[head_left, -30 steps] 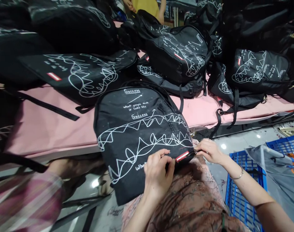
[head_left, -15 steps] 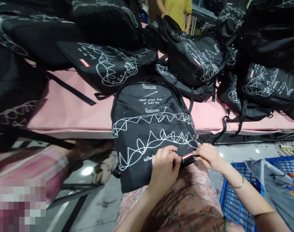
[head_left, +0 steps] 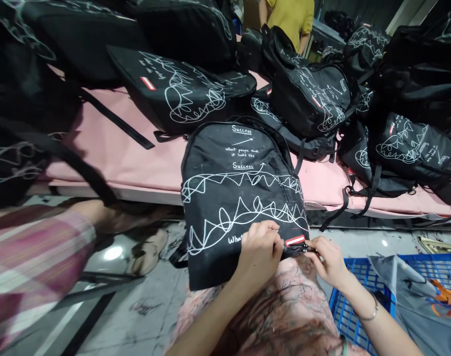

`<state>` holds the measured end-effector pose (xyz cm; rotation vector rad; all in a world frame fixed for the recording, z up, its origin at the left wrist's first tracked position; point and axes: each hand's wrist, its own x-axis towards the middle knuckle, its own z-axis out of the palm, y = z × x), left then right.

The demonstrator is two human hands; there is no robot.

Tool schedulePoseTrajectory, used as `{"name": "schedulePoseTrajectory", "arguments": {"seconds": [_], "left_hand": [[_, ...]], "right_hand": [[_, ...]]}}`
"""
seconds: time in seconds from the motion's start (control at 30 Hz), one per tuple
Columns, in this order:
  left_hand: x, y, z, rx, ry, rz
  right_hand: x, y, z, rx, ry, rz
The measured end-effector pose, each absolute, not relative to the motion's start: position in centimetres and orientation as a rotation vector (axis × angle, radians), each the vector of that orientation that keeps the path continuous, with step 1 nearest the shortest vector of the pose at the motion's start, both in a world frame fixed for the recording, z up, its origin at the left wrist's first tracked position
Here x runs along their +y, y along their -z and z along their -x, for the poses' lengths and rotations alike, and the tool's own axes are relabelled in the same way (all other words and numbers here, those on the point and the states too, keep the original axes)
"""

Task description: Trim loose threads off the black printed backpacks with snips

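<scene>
A black backpack (head_left: 243, 195) with white scribbled lines and the word "Success" leans from my lap against the pink bench edge. Its lower front carries a small red-and-white label (head_left: 295, 240). My left hand (head_left: 261, 249) is closed at the bag's lower front, its fingers bent and gripping the fabric left of the label; the palm hides part of the lettering. Just right of the label, my right hand (head_left: 326, 257) pinches a small dark tool with a metallic glint (head_left: 305, 248), whose exact kind I cannot make out. It touches or nearly touches the bag's bottom edge.
Several similar backpacks (head_left: 195, 94) lie along the pink bench (head_left: 162, 168). A blue basket (head_left: 353, 296) with grey fabric (head_left: 421, 306) and orange-handled scissors (head_left: 444, 296) stands at right. Another person's plaid-covered leg (head_left: 43, 247) is at left; a person in yellow (head_left: 290, 22) stands behind.
The view has shifted, so the bench and bags sit slightly further right. My right hand has turned a little, with its fingers lower beside the label. My left hand keeps its place on the bag.
</scene>
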<state>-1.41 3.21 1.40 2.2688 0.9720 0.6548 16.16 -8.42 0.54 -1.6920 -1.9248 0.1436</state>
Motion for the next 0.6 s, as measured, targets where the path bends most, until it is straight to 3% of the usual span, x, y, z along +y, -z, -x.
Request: {"name": "schedulePoseTrajectory", "arguments": {"seconds": [0.6], "left_hand": [[2.9, -2.0, 1.4, 0.983, -0.665, -2.223]], "right_hand": [[-9.7, -0.5, -9.3, -1.474, -0.154, 2.042]]}}
